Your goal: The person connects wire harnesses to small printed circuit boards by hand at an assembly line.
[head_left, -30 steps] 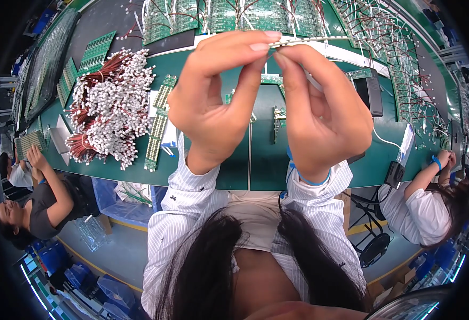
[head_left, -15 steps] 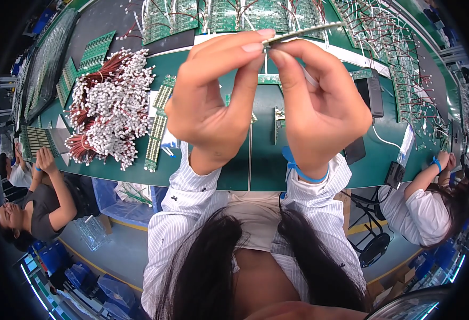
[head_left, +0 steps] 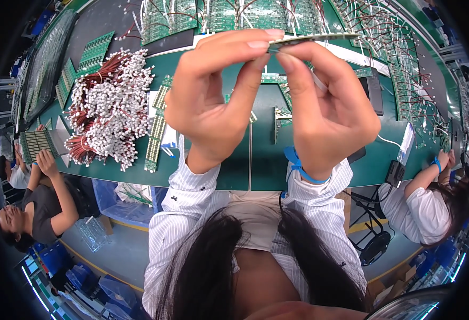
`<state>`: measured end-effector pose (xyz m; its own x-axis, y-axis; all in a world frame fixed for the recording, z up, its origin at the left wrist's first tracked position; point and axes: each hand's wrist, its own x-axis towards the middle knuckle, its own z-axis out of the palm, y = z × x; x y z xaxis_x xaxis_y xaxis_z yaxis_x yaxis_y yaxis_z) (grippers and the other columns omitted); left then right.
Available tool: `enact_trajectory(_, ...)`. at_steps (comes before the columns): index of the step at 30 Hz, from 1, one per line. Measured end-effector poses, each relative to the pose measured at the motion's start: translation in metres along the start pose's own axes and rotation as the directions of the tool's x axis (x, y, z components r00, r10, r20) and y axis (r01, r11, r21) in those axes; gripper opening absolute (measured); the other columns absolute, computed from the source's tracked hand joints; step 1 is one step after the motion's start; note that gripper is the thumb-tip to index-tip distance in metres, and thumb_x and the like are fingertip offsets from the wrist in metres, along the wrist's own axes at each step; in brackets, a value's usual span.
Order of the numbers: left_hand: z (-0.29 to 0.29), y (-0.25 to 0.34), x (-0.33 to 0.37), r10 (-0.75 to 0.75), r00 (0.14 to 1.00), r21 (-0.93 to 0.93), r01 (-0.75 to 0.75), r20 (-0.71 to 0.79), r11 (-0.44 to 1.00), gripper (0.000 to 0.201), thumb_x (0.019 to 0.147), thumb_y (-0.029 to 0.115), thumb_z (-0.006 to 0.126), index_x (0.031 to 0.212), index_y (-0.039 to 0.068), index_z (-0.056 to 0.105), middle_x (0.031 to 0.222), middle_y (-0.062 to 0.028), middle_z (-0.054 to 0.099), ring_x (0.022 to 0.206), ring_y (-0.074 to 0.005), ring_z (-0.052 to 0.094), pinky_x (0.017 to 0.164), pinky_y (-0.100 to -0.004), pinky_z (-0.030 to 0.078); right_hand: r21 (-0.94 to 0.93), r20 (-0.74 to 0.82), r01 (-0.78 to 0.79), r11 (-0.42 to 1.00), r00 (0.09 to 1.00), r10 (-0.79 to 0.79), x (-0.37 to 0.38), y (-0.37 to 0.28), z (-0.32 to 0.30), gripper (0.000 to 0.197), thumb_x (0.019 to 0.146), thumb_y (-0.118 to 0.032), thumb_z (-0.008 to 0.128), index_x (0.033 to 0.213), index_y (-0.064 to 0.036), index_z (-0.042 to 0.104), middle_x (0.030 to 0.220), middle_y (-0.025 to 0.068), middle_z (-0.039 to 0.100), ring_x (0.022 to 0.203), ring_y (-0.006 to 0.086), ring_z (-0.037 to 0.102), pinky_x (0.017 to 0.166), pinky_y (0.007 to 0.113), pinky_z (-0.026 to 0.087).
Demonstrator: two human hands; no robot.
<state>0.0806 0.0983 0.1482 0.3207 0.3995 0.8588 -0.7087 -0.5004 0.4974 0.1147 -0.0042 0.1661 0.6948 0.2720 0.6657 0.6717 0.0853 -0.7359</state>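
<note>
Raised over the bench, a thin green circuit board (head_left: 322, 38) is seen nearly edge-on. My left hand (head_left: 210, 106) pinches its left end between thumb and fingers. My right hand (head_left: 333, 109) grips it close by, thumb and forefinger closed at its underside, with a blue band at the wrist. A slim white piece (head_left: 318, 81) shows among the right hand's curled fingers; what it is I cannot make out. Below the hands, small board pieces (head_left: 276, 125) lie on the green bench top (head_left: 234, 178).
Bundles of red wires with white connectors (head_left: 111, 106) are heaped left, beside narrow board strips (head_left: 156, 141). Wired boards (head_left: 245, 16) line the back and right. A black box (head_left: 372, 90) stands right. A blue bin (head_left: 122, 200) sits below the bench. Co-workers sit on both sides.
Both hands have shifted slightly right with the board, and the right hand has moved a little away from the left. The board's raised right end has tipped down to nearly level.
</note>
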Motion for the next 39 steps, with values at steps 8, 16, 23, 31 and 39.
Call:
enact_trajectory(8,0.0,0.002,0.0,-0.128,0.991,-0.234,0.131,0.028,0.964,0.026,0.071,-0.019,0.052,0.092,-0.006,0.044,0.088,-0.0219,0.057,0.086,-0.0274,0.059,0.078,-0.0327,0.049,-0.114,-0.057,0.118,0.986,0.99,-0.125,-0.005,-0.002,0.002,0.016,0.071,0.013,0.059,0.087,0.0098,0.058,0.081,0.0115,0.061,0.073,0.0114,0.058,0.063,0.021,0.048)
enact_trajectory(16,0.001,0.0,-0.001,-0.134,0.99,-0.304,0.139,0.037,0.943,0.027,0.072,-0.019,0.05,0.092,-0.004,0.043,0.09,-0.0221,0.057,0.088,-0.027,0.059,0.079,-0.0329,0.049,-0.275,-0.027,0.189,0.943,0.979,-0.204,-0.005,-0.006,-0.003,0.016,0.07,0.01,0.062,0.085,0.0056,0.061,0.072,0.008,0.064,0.058,0.0032,0.055,0.047,0.013,0.041)
enact_trajectory(23,0.0,0.0,-0.001,-0.16,0.987,-0.333,0.158,0.021,0.93,0.026,0.072,-0.019,0.05,0.092,-0.004,0.043,0.091,-0.0221,0.057,0.088,-0.027,0.059,0.079,-0.0329,0.049,-0.208,-0.075,0.204,0.957,0.972,-0.223,-0.005,-0.001,0.0,0.016,0.07,0.011,0.062,0.086,0.0066,0.06,0.073,0.0088,0.064,0.059,0.0034,0.055,0.048,0.013,0.042)
enact_trajectory(31,0.001,0.0,-0.002,-0.142,0.989,-0.299,0.144,0.026,0.943,0.025,0.072,-0.018,0.051,0.092,-0.005,0.043,0.09,-0.0222,0.056,0.088,-0.0267,0.059,0.079,-0.0324,0.049,-0.201,-0.099,0.222,0.954,0.964,-0.246,-0.005,0.002,0.003,0.016,0.07,0.011,0.062,0.085,0.0067,0.061,0.075,0.0088,0.063,0.061,0.0046,0.056,0.05,0.014,0.044)
enact_trajectory(39,0.001,0.0,-0.002,-0.123,0.992,-0.256,0.125,0.022,0.959,0.025,0.072,-0.018,0.051,0.093,-0.005,0.043,0.09,-0.0222,0.056,0.088,-0.0271,0.059,0.078,-0.0329,0.049,-0.224,-0.094,0.2,0.954,0.97,-0.226,-0.005,0.001,0.005,0.017,0.069,0.011,0.063,0.085,0.0064,0.061,0.074,0.0091,0.063,0.06,0.004,0.055,0.048,0.014,0.043)
